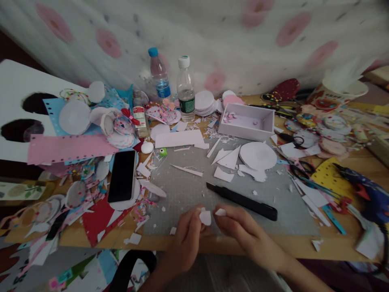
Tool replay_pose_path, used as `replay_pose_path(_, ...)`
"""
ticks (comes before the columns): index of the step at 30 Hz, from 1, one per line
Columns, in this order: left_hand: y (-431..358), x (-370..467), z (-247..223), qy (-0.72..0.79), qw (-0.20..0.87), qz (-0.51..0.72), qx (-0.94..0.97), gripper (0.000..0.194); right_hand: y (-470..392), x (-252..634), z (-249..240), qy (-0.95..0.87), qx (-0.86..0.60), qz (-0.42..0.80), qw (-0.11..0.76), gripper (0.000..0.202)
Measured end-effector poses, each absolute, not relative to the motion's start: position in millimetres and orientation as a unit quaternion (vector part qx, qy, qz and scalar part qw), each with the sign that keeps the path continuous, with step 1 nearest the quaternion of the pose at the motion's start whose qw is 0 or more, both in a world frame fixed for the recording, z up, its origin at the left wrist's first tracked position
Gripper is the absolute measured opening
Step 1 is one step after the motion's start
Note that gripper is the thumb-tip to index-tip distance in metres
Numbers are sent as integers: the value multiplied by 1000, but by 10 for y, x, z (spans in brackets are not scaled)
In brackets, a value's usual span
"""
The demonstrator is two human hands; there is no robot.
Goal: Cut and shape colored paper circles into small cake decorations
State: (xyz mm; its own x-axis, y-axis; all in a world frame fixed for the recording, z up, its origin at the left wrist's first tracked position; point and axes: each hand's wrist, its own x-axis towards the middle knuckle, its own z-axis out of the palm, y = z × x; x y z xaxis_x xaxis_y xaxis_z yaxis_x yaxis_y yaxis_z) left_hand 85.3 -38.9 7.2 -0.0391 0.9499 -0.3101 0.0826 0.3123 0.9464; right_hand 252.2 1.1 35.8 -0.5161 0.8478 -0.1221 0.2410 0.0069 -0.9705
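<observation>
1. My left hand [189,232], at the lower centre of the frame, is pinched on a small white flat scrap with a curved edge [206,218].
2. My right hand [241,225], just to the right, grips a smaller, pointed white scrap [221,212] at its fingertips. The two hands are near each other but apart.
3. A slim black utility knife [243,199] lies slantwise right of centre, beyond my right hand, its blade end toward the upper left.
4. Under the knife is a grey gridded cutting mat [182,198], spread on the brown wooden worktop [298,244].
5. Right of centre, white round discs [258,155] lie beside loose, angular white offcuts [232,157].
6. Above them, a pale rectangular open box [246,133] holds a few small pinkish bits.
7. Left of centre rests a smartphone with a black screen [122,176].
8. At the upper centre stand a clear plastic bottle with a blue cap [159,77] and another with a white cap and green label [186,91].
9. Black-handled scissors [300,169] lie at the right, next to dotted yellow sheet material [326,178].
</observation>
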Motion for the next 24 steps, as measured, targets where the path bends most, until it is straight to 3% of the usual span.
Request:
replay_pose_path(5, -184, 914, 266, 594, 568, 423, 382, 54, 89, 2588, 348, -847, -414, 313, 114, 16)
replay_pose_path(8, -164, 936, 286, 621, 575, 413, 336, 58, 83, 2581, 331, -861, -405, 263, 156, 24)
replay_pose_path(12, -268, 933, 202, 650, 597, 391, 262, 50, 84, 2502, 351, -873, -376, 239, 199, 5)
replay_pose_path(17, -351, 872, 197, 633, 518, 378, 433, 36, 109, 2418, 345, -893, -326, 234, 203, 24)
replay_pose_path(24, -389, 893, 241, 617, 443, 349, 548, 34, 48, 2381, 290, -856, -335, 275, 283, 21)
